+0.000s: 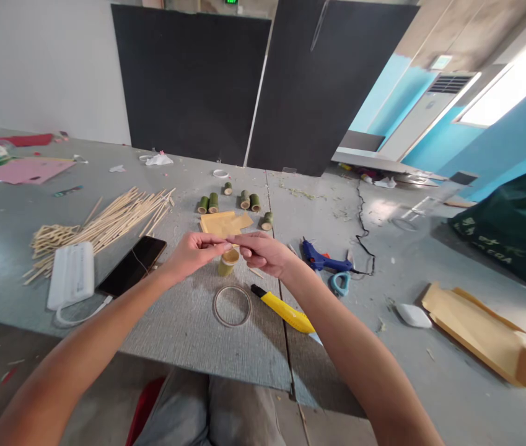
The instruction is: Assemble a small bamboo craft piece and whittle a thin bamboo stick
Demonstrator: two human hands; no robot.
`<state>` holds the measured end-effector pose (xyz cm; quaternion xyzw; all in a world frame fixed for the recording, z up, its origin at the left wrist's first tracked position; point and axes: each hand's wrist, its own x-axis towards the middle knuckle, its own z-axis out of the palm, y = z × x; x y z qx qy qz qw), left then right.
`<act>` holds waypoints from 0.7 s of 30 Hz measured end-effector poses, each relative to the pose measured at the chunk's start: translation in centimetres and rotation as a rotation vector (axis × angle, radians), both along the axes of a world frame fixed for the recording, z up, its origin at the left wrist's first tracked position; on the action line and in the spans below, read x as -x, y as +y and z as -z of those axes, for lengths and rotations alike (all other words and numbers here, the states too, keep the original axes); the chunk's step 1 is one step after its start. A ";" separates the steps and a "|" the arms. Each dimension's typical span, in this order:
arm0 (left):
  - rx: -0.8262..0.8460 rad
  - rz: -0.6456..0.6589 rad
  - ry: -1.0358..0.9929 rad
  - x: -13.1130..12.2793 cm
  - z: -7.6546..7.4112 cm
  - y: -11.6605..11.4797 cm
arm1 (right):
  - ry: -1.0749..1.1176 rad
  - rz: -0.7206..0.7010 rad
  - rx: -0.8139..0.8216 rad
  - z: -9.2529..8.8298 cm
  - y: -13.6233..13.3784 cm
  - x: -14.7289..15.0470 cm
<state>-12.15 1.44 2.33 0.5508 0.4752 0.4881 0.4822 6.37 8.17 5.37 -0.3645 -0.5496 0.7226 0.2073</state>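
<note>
My left hand [201, 251] and my right hand [265, 253] meet at the fingertips above the table. Both are closed in a pinch, and whatever thin thing lies between them is too small to make out. Just below the fingers stands a short, pale green bamboo cup [228, 263], its open top partly behind them. Behind it lies a piece of tan sandpaper-like sheet [219, 223]. Several cut bamboo sections [213, 202] stand beyond that. Nearer to me are a clear ring [232, 306] and a yellow utility knife [288, 311], close to my right forearm.
Left are a heap of thin wooden sticks [118, 217], a black phone [135, 265] and a white power bank [73, 275] with cable. Right lie a blue glue gun [325, 259] with a black cord, light-blue scissors handles [339, 284], a brown envelope [476, 331] and a dark green bag [513, 229].
</note>
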 end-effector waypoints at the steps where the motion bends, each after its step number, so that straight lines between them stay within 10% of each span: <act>1: -0.011 -0.001 0.016 0.0 0.1 0.1 | 0.012 0.006 0.003 0.0 0.0 0.1; 13: -0.315 -0.021 0.305 1.2 0.8 0.6 | -0.077 0.108 -0.619 0.0 -0.1 -0.8; 21: -0.345 0.100 0.464 0.5 4.0 1.5 | -0.094 0.057 -0.624 1.9 -0.2 -1.3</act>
